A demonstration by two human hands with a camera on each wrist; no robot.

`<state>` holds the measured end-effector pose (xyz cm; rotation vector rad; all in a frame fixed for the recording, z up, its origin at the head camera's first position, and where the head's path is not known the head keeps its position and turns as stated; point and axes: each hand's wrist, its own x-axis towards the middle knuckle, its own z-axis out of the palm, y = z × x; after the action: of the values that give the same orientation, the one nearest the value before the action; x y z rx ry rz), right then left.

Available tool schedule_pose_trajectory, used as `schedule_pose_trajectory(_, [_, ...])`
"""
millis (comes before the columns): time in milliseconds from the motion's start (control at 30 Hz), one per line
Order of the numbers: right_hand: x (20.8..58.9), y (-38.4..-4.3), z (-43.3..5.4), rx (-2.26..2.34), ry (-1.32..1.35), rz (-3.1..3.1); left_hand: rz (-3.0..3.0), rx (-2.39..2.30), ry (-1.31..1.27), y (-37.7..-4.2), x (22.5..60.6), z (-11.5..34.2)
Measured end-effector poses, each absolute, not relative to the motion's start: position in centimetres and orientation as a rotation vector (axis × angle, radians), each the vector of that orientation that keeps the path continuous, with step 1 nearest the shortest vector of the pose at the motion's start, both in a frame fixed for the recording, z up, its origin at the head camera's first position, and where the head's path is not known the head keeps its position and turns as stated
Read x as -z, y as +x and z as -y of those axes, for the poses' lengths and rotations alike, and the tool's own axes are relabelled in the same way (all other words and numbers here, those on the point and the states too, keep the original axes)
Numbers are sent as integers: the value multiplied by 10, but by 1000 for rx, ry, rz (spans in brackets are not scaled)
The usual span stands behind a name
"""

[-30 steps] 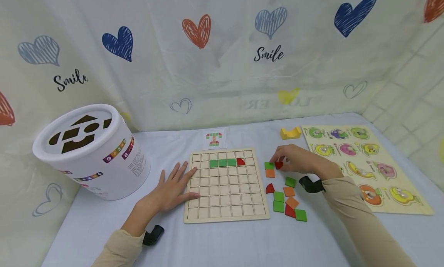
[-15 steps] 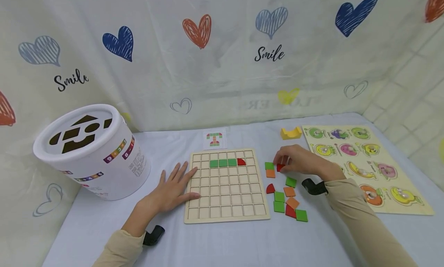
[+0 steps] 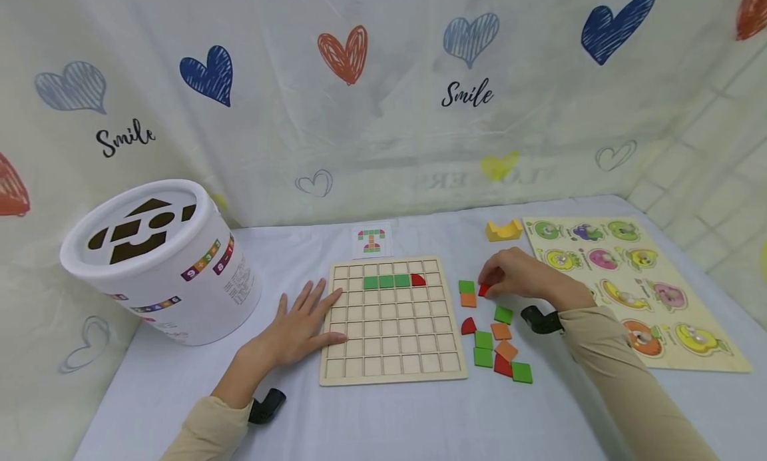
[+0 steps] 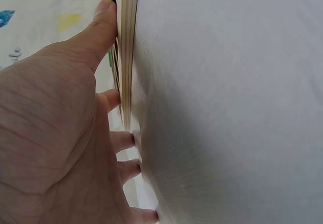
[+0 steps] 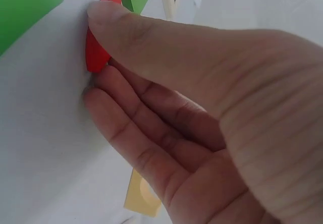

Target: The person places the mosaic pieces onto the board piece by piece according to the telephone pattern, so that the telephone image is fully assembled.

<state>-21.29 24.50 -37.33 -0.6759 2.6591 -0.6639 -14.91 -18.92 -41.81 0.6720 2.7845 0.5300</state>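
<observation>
In the head view, a wooden grid board (image 3: 371, 328) lies mid-table. A row of three green square tiles (image 3: 386, 282) and a red quarter-round tile (image 3: 417, 280) sits in its cells. My left hand (image 3: 290, 331) rests spread at the board's left edge, with the thumb and index finger over the rim; the left wrist view shows the other fingertips on the cloth. My right hand (image 3: 516, 275) pinches a small red tile (image 5: 96, 52) between thumb and fingers, close to the table, right of a green tile (image 3: 467, 286). Fingers partly hide that red tile's shape.
Several loose green, orange and red tiles (image 3: 483, 357) lie right of the board. A pattern card (image 3: 371, 240) is behind it. A white tub (image 3: 168, 268) stands at left. A yellow arch block (image 3: 503, 231) and a fruit puzzle board (image 3: 647, 294) are at right.
My right hand has shifted slightly to the right with the red tile, which now sits a little apart from the green tile. My left hand stays at the board's edge.
</observation>
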Motion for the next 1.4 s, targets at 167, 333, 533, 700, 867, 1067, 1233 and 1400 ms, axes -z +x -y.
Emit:
schedule_pose_trajectory(167, [372,-214,-245,671,-625,-2648,-2796,-530,683,-149,419,189])
schedule_pose_trajectory(333, [372,-214,-244,674,-594,-2642,-2787,-499,665,-149,417,189])
schedule_pose_trajectory(533, [376,-214,-249,752,-721,-2649,-2787,-486,648,-149,415,188])
schedule_pose_trajectory(700, [378,-212,-257,814,-819,-2631,-2787,-480,641,-149,414,189])
schedule_pose_trajectory(867, [379,-211,-258,761,-910,-2631,-2780,-480,642,-149,414,188])
schedule_pose_trajectory(1067, [374,-206,-253,647,-984,-2685,-2771,-494,669,-150,417,186])
schedule_pose_trajectory(1233, [365,-206,-240,705,-992,-2747,-2779,-487,661,-151,417,186])
schedule_pose_trajectory(1400, [360,-209,-218,798,-1043,-2727,-2780,-483,648,-151,417,188])
